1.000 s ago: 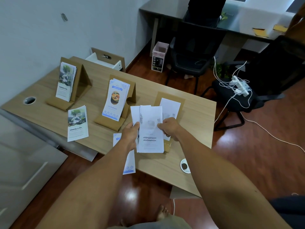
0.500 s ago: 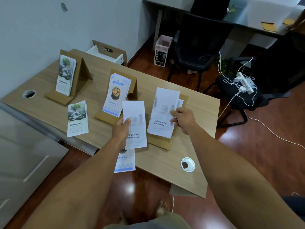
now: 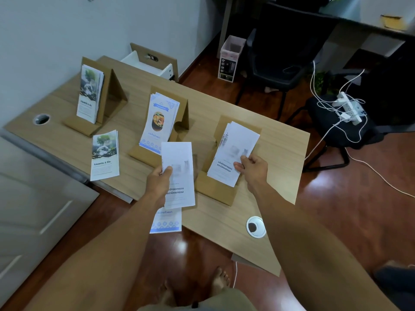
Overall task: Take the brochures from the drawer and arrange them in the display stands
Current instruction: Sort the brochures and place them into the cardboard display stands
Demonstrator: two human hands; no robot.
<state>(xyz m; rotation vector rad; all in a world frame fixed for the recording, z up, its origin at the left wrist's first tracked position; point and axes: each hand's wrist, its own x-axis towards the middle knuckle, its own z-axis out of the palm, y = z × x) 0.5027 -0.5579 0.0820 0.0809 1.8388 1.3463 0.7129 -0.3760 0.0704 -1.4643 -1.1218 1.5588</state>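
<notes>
Seating a white brochure stack (image 3: 233,153) into the right display stand (image 3: 221,189): the right hand (image 3: 252,168) pinches the stack's right edge with its fingers (image 3: 238,166) curled round it, and the stack leans on the cardboard back with its lower edge down at the stand's front lip. The left hand (image 3: 158,182) grips a second white brochure (image 3: 178,176) with the thumb on its face, held above the surface (image 3: 280,158) just left of that stand.

Other stock: tree-cover brochures fill the left stand (image 3: 105,97); food-cover brochures fill the middle stand (image 3: 179,113). One tree-cover brochure (image 3: 105,154) lies flat near the left stand. A blue-patterned brochure (image 3: 166,223) lies at the near edge, partly under the left hand's sheet. The open drawer (image 3: 149,62) sits at the far end; its contents cannot be seen.

Judgement on the step: slide the stack down until the bottom edge meets the lip evenly, square the fanned top corners against the back, then let go. The sheets look thin and slippery, so release slowly or they may splay or tip forward. The left hand's brochure likely goes on top of this same stack, face outward, text upright.
</notes>
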